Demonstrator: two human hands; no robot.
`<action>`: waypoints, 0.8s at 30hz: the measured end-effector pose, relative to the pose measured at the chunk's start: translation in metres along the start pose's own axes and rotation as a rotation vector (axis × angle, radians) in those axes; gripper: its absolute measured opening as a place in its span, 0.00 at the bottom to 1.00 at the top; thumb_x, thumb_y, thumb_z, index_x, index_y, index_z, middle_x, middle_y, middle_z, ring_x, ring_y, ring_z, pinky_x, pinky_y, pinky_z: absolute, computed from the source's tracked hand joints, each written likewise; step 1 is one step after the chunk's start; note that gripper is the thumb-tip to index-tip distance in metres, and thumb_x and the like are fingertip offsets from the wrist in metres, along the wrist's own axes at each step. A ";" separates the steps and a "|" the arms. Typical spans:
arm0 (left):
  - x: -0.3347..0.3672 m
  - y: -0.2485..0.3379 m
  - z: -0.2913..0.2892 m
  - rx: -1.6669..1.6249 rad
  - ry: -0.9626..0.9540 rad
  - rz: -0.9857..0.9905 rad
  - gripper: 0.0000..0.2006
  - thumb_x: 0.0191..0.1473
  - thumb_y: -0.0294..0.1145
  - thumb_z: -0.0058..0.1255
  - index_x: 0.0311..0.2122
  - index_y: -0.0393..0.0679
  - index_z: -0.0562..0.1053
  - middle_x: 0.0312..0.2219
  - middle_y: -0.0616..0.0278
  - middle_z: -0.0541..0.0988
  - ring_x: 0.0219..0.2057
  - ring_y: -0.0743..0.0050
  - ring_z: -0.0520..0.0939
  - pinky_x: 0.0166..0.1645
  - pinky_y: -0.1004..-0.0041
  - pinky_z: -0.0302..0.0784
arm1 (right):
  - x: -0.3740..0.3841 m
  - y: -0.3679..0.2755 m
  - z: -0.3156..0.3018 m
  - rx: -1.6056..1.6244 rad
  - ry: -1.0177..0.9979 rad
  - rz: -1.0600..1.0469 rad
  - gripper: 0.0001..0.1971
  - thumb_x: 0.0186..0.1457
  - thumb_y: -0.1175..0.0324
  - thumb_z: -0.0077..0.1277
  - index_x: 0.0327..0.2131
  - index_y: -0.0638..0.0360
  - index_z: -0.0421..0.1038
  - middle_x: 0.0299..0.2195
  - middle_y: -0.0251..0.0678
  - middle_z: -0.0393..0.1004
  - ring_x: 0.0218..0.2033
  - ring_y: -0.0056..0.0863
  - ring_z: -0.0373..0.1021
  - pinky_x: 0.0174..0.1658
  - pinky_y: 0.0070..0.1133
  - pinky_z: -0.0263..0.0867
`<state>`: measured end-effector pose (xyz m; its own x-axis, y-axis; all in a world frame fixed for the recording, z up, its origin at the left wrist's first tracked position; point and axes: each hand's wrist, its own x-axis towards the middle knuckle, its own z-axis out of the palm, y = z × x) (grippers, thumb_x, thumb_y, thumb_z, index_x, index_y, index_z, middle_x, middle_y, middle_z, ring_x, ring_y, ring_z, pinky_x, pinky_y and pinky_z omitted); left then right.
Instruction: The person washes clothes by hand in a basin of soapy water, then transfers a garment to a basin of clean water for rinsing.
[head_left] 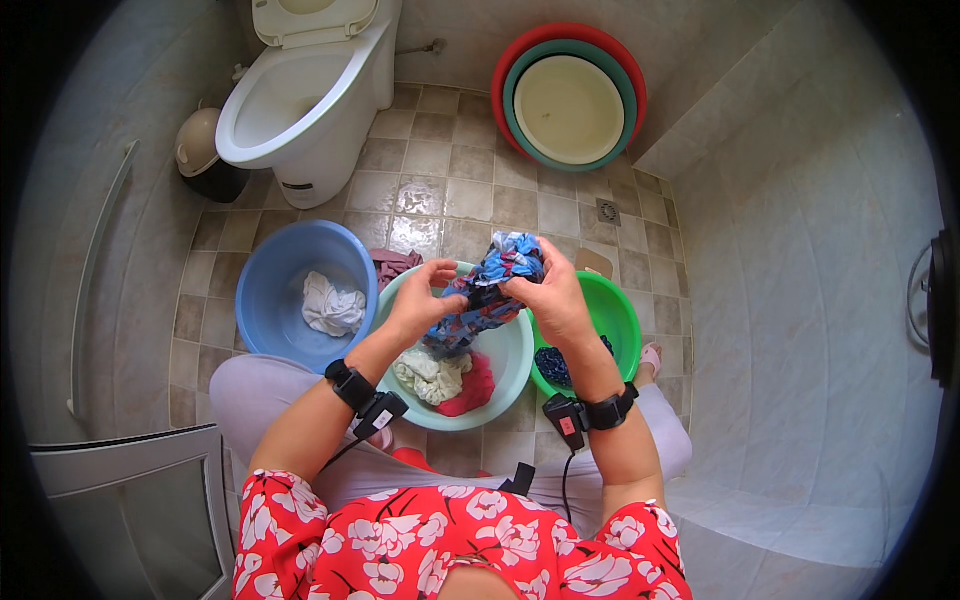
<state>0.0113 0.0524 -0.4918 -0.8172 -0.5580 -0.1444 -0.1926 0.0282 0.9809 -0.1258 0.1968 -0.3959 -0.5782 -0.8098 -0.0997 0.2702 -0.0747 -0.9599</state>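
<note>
A bunched blue patterned cloth (490, 285) with red and dark patches hangs over the pale mint basin (514, 372). Its upper end is gripped by my right hand (556, 300), thumb pressed on the near side. At the cloth's left edge, my left hand (418, 305) curls its thumb and fingers round the fabric. Below, inside the basin, lie a cream cloth (432, 376) and a pinkish-red cloth (470, 388). The lower end of the blue cloth hangs just above them.
To the left, a blue basin (262, 300) holds a white cloth (333, 305). A green basin (618, 325) at right holds a dark blue cloth (556, 366). A mauve cloth (394, 264) lies behind. Farther off are a toilet (300, 110), a bin (205, 150) and nested basins (570, 110).
</note>
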 end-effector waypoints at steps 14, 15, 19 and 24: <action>-0.010 0.096 0.002 -0.025 0.038 0.350 0.17 0.61 0.26 0.37 0.54 0.38 0.68 0.35 0.62 0.76 0.29 0.82 0.75 0.35 0.79 0.72 | -0.012 -0.105 0.000 -0.102 -0.115 -0.221 0.14 0.55 0.73 0.53 0.45 0.62 0.66 0.31 0.29 0.73 0.31 0.12 0.70 0.33 0.13 0.67; -0.009 0.095 0.001 -0.001 0.024 0.361 0.17 0.61 0.27 0.37 0.54 0.38 0.68 0.35 0.63 0.76 0.28 0.81 0.74 0.34 0.79 0.72 | -0.010 -0.098 -0.003 -0.068 -0.174 -0.153 0.13 0.57 0.71 0.51 0.44 0.62 0.66 0.32 0.29 0.73 0.31 0.13 0.70 0.34 0.14 0.67; -0.010 0.082 -0.005 0.151 -0.003 0.310 0.17 0.58 0.24 0.35 0.50 0.37 0.70 0.33 0.60 0.77 0.26 0.79 0.74 0.33 0.78 0.71 | -0.001 -0.056 -0.014 0.109 -0.242 -0.132 0.11 0.57 0.69 0.51 0.43 0.62 0.68 0.32 0.28 0.73 0.32 0.14 0.70 0.36 0.15 0.67; 0.006 0.029 -0.010 0.573 -0.136 0.064 0.18 0.53 0.32 0.37 0.44 0.40 0.75 0.33 0.44 0.78 0.33 0.49 0.79 0.40 0.62 0.72 | 0.029 0.055 -0.055 0.076 -0.143 0.010 0.12 0.57 0.68 0.50 0.44 0.60 0.70 0.33 0.26 0.74 0.32 0.14 0.69 0.37 0.16 0.67</action>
<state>0.0061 0.0410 -0.4631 -0.8918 -0.4301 -0.1400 -0.3725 0.5227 0.7668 -0.1698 0.2015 -0.4660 -0.4614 -0.8847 -0.0659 0.3361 -0.1056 -0.9359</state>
